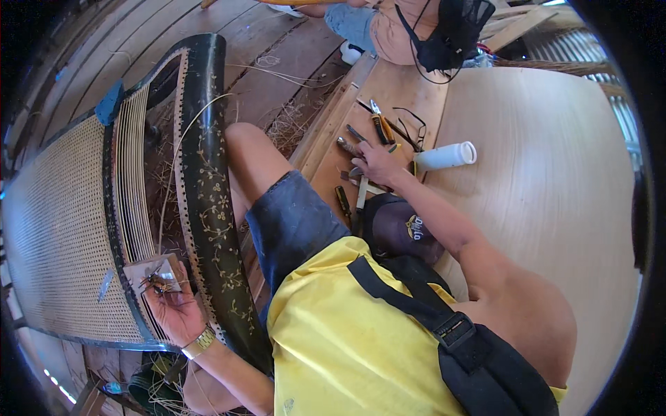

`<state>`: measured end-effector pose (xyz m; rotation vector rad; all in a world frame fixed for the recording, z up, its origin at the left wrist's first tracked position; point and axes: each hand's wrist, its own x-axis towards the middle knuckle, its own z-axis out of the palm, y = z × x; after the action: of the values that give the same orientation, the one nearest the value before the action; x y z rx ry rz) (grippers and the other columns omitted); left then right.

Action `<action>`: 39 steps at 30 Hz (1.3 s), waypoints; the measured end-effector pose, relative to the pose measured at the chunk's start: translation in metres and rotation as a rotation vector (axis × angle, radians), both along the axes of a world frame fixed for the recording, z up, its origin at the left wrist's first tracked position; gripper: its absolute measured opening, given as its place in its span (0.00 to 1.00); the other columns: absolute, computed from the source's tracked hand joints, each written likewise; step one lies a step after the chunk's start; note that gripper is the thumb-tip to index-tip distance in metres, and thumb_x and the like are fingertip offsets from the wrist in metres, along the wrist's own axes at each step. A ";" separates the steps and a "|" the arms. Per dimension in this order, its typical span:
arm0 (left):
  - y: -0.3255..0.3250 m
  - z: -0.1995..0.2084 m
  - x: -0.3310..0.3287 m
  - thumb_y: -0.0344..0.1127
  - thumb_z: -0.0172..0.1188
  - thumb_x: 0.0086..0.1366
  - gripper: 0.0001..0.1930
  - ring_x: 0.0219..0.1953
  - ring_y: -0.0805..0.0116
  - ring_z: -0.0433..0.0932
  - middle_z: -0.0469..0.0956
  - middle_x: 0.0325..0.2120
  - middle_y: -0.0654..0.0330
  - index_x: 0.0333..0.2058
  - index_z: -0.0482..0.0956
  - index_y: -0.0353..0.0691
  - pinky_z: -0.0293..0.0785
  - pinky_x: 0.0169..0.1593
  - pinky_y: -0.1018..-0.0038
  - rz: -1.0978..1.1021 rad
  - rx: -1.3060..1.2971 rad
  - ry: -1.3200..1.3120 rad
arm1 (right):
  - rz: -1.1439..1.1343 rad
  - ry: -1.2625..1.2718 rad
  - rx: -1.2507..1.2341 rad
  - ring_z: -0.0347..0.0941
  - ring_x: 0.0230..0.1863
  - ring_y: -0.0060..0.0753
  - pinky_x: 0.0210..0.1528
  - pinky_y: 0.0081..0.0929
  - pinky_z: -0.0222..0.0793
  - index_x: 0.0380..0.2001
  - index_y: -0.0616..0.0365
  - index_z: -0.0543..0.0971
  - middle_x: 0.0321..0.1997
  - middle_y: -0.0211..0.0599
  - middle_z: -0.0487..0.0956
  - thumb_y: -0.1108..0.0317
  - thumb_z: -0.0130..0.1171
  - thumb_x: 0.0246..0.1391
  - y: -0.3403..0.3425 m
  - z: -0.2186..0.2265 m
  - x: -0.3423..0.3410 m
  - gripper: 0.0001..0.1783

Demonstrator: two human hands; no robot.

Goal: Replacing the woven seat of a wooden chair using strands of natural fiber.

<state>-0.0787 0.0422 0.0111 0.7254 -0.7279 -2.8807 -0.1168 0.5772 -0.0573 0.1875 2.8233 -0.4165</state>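
In front of me on the left is a black wooden frame (pixel 216 208) with gold floral painting and small holes along its edge. It carries a woven cane panel (pixel 66 229), and parallel cane strands (pixel 135 173) span the gap beside it. My left hand (pixel 177 315), palm up, has its fingers curled at small dark thin pieces (pixel 159 284) by a small block with clear plastic (pixel 149 269). My right hand (pixel 380 165) is closed among tools on a wooden plank (pixel 409 90), next to a metallic tool (pixel 348 146); what it grips is hidden.
Orange-and-black pliers (pixel 379 127), eyeglasses (pixel 417 132), a white cylindrical container (pixel 447 156), a screwdriver (pixel 343 201) and a dark cap (pixel 402 225) lie around my right hand. A pale curved sheet (pixel 541 180) extends right. Another person (pixel 406 31) sits beyond. Loose cane strands (pixel 277 73) litter the floorboards.
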 end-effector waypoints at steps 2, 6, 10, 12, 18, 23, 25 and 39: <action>-0.003 0.009 0.007 0.38 0.59 0.69 0.20 0.57 0.49 0.75 0.75 0.55 0.47 0.55 0.72 0.36 0.71 0.64 0.50 0.006 -0.021 -0.012 | 0.097 0.119 0.024 0.74 0.46 0.61 0.48 0.50 0.69 0.44 0.60 0.71 0.43 0.56 0.77 0.58 0.58 0.59 -0.017 -0.017 -0.017 0.18; 0.022 0.013 -0.003 0.42 0.53 0.71 0.19 0.54 0.48 0.77 0.77 0.51 0.46 0.55 0.73 0.36 0.78 0.57 0.52 0.067 -0.083 -0.128 | 0.086 0.187 -0.058 0.74 0.53 0.58 0.56 0.46 0.70 0.59 0.54 0.70 0.53 0.53 0.77 0.60 0.60 0.55 0.017 -0.045 -0.015 0.29; 0.026 0.018 -0.002 0.43 0.51 0.73 0.19 0.55 0.47 0.77 0.77 0.54 0.46 0.56 0.71 0.38 0.75 0.59 0.48 0.009 0.241 0.033 | 0.152 0.022 0.140 0.72 0.52 0.60 0.54 0.47 0.68 0.52 0.61 0.71 0.50 0.56 0.75 0.66 0.58 0.57 0.037 -0.050 -0.015 0.21; 0.027 0.029 -0.003 0.43 0.48 0.75 0.19 0.56 0.47 0.77 0.76 0.55 0.46 0.57 0.71 0.39 0.74 0.59 0.48 0.012 0.239 0.032 | 0.251 0.110 0.150 0.72 0.49 0.61 0.53 0.48 0.69 0.51 0.62 0.71 0.49 0.57 0.75 0.66 0.58 0.57 0.044 -0.066 -0.010 0.20; 0.010 0.038 -0.002 0.41 0.48 0.74 0.17 0.53 0.47 0.79 0.79 0.50 0.46 0.54 0.72 0.36 0.77 0.57 0.48 0.082 0.263 -0.013 | 0.153 0.225 -0.106 0.72 0.50 0.63 0.49 0.50 0.68 0.53 0.62 0.70 0.46 0.58 0.75 0.71 0.55 0.60 0.014 -0.025 -0.001 0.19; 0.004 0.034 -0.005 0.38 0.49 0.73 0.17 0.53 0.46 0.79 0.79 0.50 0.44 0.53 0.72 0.32 0.75 0.58 0.45 0.090 0.293 0.003 | 0.088 0.388 -0.039 0.72 0.52 0.60 0.52 0.45 0.68 0.58 0.61 0.69 0.48 0.57 0.77 0.71 0.55 0.60 0.046 -0.029 0.004 0.22; 0.004 0.034 -0.003 0.38 0.49 0.72 0.17 0.53 0.46 0.79 0.79 0.50 0.44 0.53 0.71 0.32 0.74 0.59 0.45 0.091 0.315 -0.003 | -0.038 0.460 0.070 0.74 0.51 0.55 0.53 0.42 0.69 0.58 0.60 0.69 0.51 0.53 0.77 0.65 0.57 0.62 0.053 -0.034 0.009 0.23; 0.017 0.033 0.001 0.37 0.53 0.70 0.14 0.50 0.48 0.81 0.81 0.47 0.50 0.49 0.74 0.36 0.78 0.53 0.43 0.088 0.057 -0.017 | -0.354 0.508 -0.259 0.71 0.37 0.30 0.44 0.30 0.68 0.50 0.62 0.72 0.36 0.37 0.76 0.58 0.59 0.63 0.061 0.021 -0.015 0.20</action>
<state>-0.0778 0.0588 0.0444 0.7687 -0.6018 -2.8292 -0.1319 0.6384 -0.0361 0.6077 3.1809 -1.0303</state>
